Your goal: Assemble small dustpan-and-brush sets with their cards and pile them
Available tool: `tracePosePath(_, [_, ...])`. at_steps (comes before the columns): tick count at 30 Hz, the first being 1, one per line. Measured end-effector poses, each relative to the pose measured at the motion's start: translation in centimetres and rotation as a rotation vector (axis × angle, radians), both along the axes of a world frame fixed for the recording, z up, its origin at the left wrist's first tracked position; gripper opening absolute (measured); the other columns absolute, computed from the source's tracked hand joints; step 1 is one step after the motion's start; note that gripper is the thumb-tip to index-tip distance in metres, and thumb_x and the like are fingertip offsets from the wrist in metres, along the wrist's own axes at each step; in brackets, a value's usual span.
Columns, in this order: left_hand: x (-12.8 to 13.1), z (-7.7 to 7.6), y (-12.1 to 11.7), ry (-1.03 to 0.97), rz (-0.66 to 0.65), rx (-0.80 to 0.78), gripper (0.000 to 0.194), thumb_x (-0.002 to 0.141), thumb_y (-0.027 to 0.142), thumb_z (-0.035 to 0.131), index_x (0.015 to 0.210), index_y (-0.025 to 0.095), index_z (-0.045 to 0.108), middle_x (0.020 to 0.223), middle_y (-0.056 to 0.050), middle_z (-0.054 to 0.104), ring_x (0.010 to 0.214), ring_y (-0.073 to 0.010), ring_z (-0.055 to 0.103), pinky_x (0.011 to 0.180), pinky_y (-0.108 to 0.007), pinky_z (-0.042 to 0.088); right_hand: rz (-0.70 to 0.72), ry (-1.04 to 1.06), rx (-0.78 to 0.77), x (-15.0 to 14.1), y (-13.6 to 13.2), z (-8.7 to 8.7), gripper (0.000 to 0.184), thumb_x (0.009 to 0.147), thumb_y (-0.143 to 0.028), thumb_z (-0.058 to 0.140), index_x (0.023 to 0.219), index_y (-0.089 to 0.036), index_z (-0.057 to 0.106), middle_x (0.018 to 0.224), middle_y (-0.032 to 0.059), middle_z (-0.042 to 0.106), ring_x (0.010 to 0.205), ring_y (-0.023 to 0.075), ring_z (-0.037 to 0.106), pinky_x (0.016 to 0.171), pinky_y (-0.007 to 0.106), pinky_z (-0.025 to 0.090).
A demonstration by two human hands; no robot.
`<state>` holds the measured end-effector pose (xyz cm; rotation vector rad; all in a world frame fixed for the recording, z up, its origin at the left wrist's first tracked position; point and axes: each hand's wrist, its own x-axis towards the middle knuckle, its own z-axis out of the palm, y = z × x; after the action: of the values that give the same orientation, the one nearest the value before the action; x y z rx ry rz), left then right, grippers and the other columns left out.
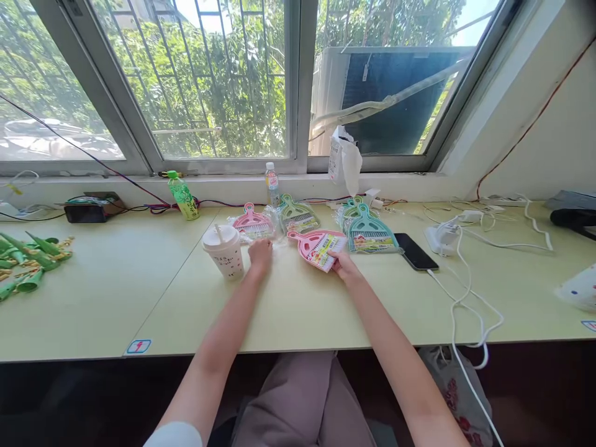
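My right hand (343,264) pinches the lower corner of a pink mini dustpan set (319,248) with a printed label card, tilted over the table. My left hand (261,253) is closed in a fist just below a second pink dustpan set (254,222) in clear plastic; whatever its fingers grip is hidden. Clear film shows beside that fist. Behind lies an olive-green dustpan set (298,217). To the right, a teal dustpan set (370,233) overlaps a green dustpan set (347,214), both wrapped.
A lidded white cup (224,251) with a straw stands by my left forearm. Right of the sets are a black phone (416,251), a charger block (441,239) and white cables. Bottles (183,195) and a tissue pack (343,158) line the window side. Green cone-shaped items (30,261) lie far left.
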<state>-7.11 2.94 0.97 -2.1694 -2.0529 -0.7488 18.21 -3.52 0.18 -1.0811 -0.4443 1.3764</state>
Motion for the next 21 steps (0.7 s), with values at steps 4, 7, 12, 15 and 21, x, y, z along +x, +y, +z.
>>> tracePosePath(4, [0.1, 0.2, 0.0, -0.203, 0.054, 0.159, 0.027, 0.09, 0.035, 0.048, 0.094, 0.021, 0.071, 0.093, -0.01, 0.071, 0.093, -0.0264, 0.063, 0.082, -0.036, 0.046, -0.018, -0.02, 0.06, -0.2, -0.2, 0.3, 0.026, 0.07, -0.003, 0.059, 0.092, -0.017, 0.064, 0.088, 0.006, 0.074, 0.087, 0.0225, 0.07, 0.08, 0.039, 0.058])
tracePosePath(7, [0.6, 0.4, -0.4, -0.345, -0.019, 0.305, 0.025, 0.091, 0.036, 0.049, 0.093, 0.022, 0.069, 0.096, -0.008, 0.071, 0.098, -0.0261, 0.061, 0.084, -0.037, 0.047, 0.029, -0.06, 0.114, -0.9, -0.7, 0.8, 0.02, 0.072, -0.008, 0.062, 0.09, -0.016, 0.066, 0.089, 0.0066, 0.074, 0.087, 0.0217, 0.07, 0.08, 0.037, 0.058])
tracePosePath(12, [2.0, 1.2, -1.6, -0.417, -0.244, 0.527, 0.021, 0.092, 0.035, 0.048, 0.088, 0.025, 0.066, 0.104, -0.003, 0.07, 0.107, -0.0225, 0.058, 0.109, -0.048, 0.027, 0.099, -0.075, 0.2, -1.4, -1.1, 1.2, 0.019, 0.072, -0.014, 0.064, 0.091, -0.017, 0.066, 0.093, 0.0068, 0.073, 0.084, 0.0209, 0.07, 0.075, 0.035, 0.059])
tracePosePath(15, [2.5, 1.9, -2.1, -0.499, -0.234, 0.609, 0.02, 0.091, 0.037, 0.05, 0.089, 0.025, 0.066, 0.116, -0.004, 0.065, 0.111, -0.0223, 0.055, 0.107, -0.046, 0.031, 0.078, -0.108, 0.21, -1.6, -1.2, 0.9, 0.019, 0.07, -0.015, 0.065, 0.088, -0.018, 0.066, 0.091, 0.0061, 0.073, 0.083, 0.0207, 0.069, 0.071, 0.034, 0.059])
tracePosePath(21, [2.2, 1.9, -2.0, -0.537, -0.163, 0.614, 0.02, 0.091, 0.036, 0.051, 0.09, 0.025, 0.067, 0.125, -0.006, 0.058, 0.117, -0.0242, 0.049, 0.106, -0.046, 0.031, -0.122, -0.167, 0.259, -3.3, -1.7, 0.4, 0.027, 0.067, -0.028, 0.068, 0.092, -0.018, 0.064, 0.099, 0.0073, 0.072, 0.086, 0.0217, 0.068, 0.072, 0.034, 0.057])
